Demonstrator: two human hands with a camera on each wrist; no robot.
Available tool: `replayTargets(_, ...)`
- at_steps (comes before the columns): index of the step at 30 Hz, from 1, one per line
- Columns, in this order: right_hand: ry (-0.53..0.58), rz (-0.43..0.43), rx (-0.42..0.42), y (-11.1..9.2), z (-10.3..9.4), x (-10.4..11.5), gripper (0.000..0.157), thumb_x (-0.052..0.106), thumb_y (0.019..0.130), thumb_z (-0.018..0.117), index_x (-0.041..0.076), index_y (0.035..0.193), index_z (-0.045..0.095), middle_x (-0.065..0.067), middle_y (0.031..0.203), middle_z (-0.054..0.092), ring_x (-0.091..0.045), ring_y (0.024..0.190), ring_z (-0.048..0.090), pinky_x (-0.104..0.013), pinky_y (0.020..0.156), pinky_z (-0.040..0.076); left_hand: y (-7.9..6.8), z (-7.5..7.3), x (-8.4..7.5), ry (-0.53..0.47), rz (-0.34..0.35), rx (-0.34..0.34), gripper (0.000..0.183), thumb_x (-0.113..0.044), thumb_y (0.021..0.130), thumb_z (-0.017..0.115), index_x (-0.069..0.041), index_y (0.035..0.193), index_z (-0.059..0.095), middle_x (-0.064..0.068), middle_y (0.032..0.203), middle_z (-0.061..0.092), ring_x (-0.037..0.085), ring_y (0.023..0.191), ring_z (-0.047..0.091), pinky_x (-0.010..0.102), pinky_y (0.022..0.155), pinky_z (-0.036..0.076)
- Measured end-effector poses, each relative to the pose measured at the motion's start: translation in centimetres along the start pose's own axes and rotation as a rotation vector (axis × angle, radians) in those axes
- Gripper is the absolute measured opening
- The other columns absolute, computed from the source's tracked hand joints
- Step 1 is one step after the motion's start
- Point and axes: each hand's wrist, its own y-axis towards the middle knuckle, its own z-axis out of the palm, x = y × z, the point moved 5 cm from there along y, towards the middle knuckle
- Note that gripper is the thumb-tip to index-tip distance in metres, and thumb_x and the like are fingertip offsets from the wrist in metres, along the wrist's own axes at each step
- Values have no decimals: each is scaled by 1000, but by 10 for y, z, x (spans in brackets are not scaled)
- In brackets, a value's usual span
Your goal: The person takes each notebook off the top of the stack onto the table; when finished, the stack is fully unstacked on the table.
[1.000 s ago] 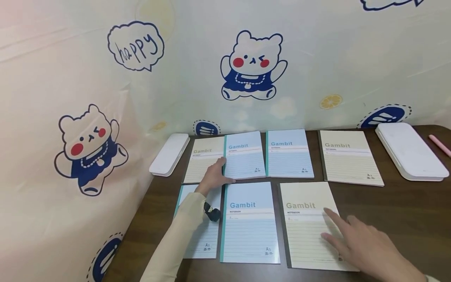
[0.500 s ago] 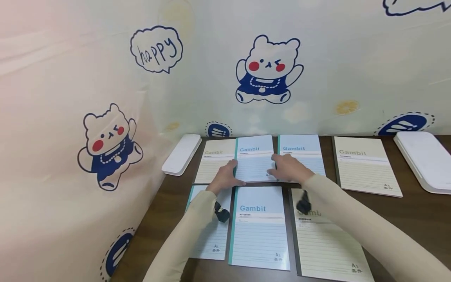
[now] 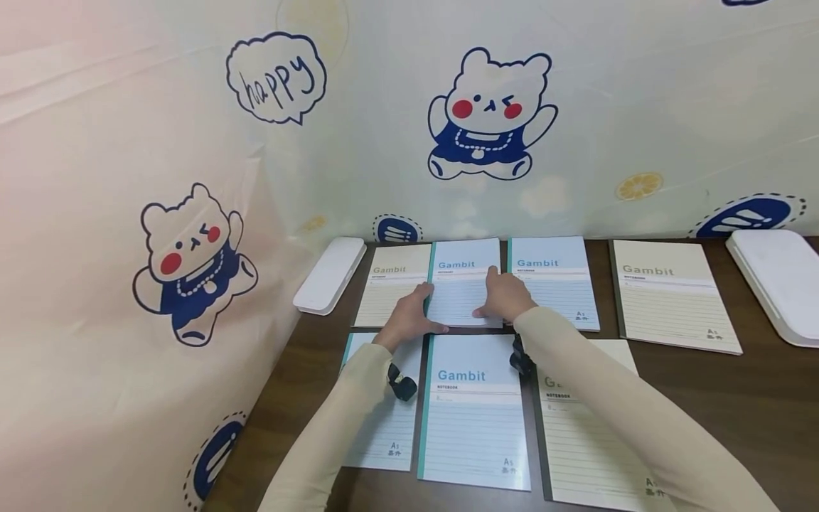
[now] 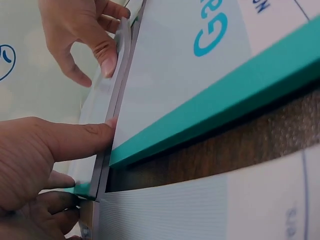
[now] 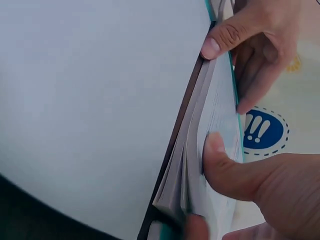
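In the back row of the head view, a blue notebook [image 3: 463,302] with a teal spine lies between both hands. My left hand [image 3: 407,316] holds its near-left corner, thumb along the near edge and fingers at the spine. At the right side, my right hand [image 3: 507,295] pinches the near-right corner, its thumb [image 5: 222,167] over the cover. Page edges [image 5: 186,145] look slightly spread and raised there in the right wrist view. Seen from the left wrist, the left thumb [image 4: 82,141] presses the near edge, close to another notebook's teal spine.
A cream notebook [image 3: 390,302] and a second blue one [image 3: 550,284] flank it; another cream one [image 3: 672,299] lies farther right. In front are two blue notebooks [image 3: 473,412] and a cream one [image 3: 595,455] under the right sleeve. White cases [image 3: 331,274] stand at both ends.
My right hand has moved from above the front cream notebook to the back-row blue notebook and taken its right corner. The left hand has stayed at the left corner. The head view has shifted.
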Motion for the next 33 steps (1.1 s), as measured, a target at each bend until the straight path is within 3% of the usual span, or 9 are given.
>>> replayTargets(6,145,10,18,2,-7,-23,94,18,82,76,-5,151,16,-33,142,43,-50,124,49,-58,102,44,4,2,-1,25,26,5,98,-27,74,84,-7,152,28,13,159,27,31,146,29,43,120,27)
replayTargets(9,268,21,26,3,-11,-37,79,14,84,72,2,149,28,-29,139,46,-45,120,51,-56,100,45,4,3,0,40,30,15,93,-28,75,84,-5,149,33,14,159,26,31,147,26,44,120,25)
replayTargets(11,424,35,63,3,-11,-43,66,11,87,69,5,144,37,-29,130,49,-41,111,57,-53,94,51,2,2,1,44,25,21,91,-27,75,84,-5,148,35,14,159,25,31,148,24,44,121,24)
replayTargets(16,724,71,103,6,-6,-45,45,11,93,63,5,135,50,-20,119,51,-27,95,63,-34,77,60,3,-2,0,49,30,24,92,-27,75,84,-3,148,35,15,159,25,31,148,23,44,121,23)
replayTargets(22,710,102,-7,8,-2,-47,36,16,95,60,8,130,58,-15,122,52,-24,96,55,-30,75,52,7,-1,-1,52,32,33,92,-28,75,84,-4,149,34,15,159,25,32,148,24,45,120,24)
replayTargets(26,735,111,-56,1,-4,-52,36,12,95,59,11,131,58,-15,138,46,-30,115,50,-40,90,49,6,2,0,58,36,36,91,-29,76,83,-4,149,34,15,159,25,32,147,24,45,120,24)
replayTargets(29,754,92,-97,-14,-13,-62,37,11,96,57,13,133,57,-14,149,39,-32,132,40,-46,103,44,6,1,0,72,54,25,90,-29,76,83,-4,148,36,15,159,26,32,147,24,45,120,24)
replayTargets(31,752,69,-126,-30,-23,-73,39,10,95,58,13,134,56,-14,151,37,-31,134,38,-42,101,46,6,1,0,80,62,15,88,-29,76,83,-4,147,38,15,159,27,32,147,25,45,120,24)
replayTargets(33,755,34,-160,-51,-33,-87,41,8,94,58,11,135,55,-15,151,38,-28,126,41,-32,89,50,6,1,-1,84,60,8,87,-28,75,83,-5,147,39,15,159,27,32,147,25,45,120,24)
